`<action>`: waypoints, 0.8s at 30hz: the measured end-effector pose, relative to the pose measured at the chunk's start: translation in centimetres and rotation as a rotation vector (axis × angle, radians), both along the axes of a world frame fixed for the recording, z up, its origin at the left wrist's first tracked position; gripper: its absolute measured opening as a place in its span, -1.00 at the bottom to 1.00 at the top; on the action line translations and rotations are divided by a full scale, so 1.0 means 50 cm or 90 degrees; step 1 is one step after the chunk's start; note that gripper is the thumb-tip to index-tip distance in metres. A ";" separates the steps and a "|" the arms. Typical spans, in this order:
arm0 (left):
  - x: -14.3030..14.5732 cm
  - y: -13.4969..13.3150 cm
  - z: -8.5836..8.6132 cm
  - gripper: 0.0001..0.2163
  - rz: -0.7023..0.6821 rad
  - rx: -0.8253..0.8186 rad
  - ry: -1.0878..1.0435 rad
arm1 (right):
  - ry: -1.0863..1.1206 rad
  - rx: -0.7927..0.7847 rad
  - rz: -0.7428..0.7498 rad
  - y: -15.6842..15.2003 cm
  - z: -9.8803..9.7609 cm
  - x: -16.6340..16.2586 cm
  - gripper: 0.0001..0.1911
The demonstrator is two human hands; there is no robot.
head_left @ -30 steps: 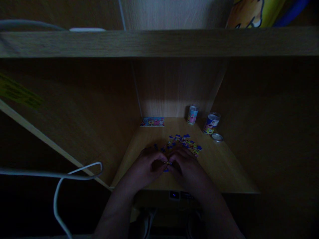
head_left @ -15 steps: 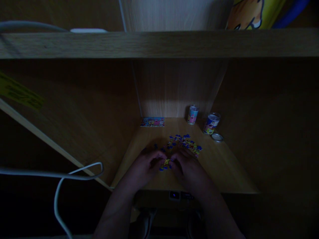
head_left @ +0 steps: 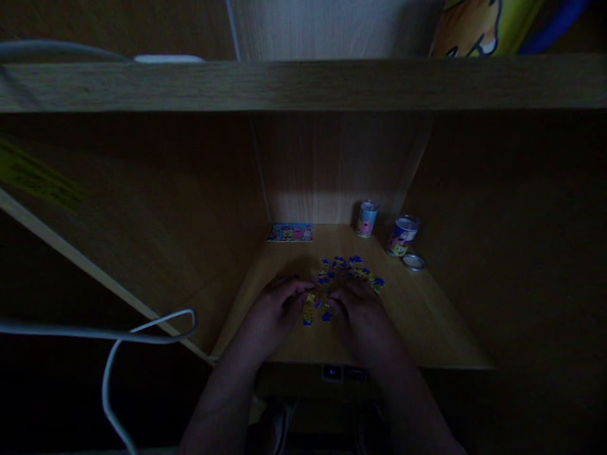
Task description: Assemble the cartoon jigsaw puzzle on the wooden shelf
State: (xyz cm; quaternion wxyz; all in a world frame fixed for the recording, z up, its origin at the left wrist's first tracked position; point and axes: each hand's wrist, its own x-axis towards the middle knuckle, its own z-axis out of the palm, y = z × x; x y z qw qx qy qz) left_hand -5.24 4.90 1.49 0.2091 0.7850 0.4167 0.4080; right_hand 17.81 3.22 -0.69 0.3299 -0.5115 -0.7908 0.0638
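Note:
Jigsaw puzzle pieces [head_left: 353, 270] in blue and yellow lie scattered on the wooden surface in front of me. My left hand [head_left: 283, 304] is bent in a pinch, thumb and forefinger at a yellow puzzle piece [head_left: 310, 298] on the near left side. To the right, my right hand [head_left: 359, 309] has its fingers curled together over the edge of the pile; what lies between its fingertips is too dark to make out. Between the two hands lie a few blue pieces [head_left: 326, 316].
A cartoon picture card [head_left: 290, 232] lies at the back left. Two cartoon-printed cans [head_left: 367, 218] stand at the back right, with a round metal lid [head_left: 413, 262] beside the nearer one. A shelf board [head_left: 303, 85] crosses above; a white cable [head_left: 109, 373] hangs at left.
My hands have moved apart, the left slightly left and up, the right slightly right. Pieces that were between my fingertips now lie more exposed on the surface.

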 end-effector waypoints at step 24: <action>-0.003 -0.007 0.004 -0.80 -0.028 0.005 0.004 | 0.062 -0.021 0.212 -0.018 0.035 0.000 -0.74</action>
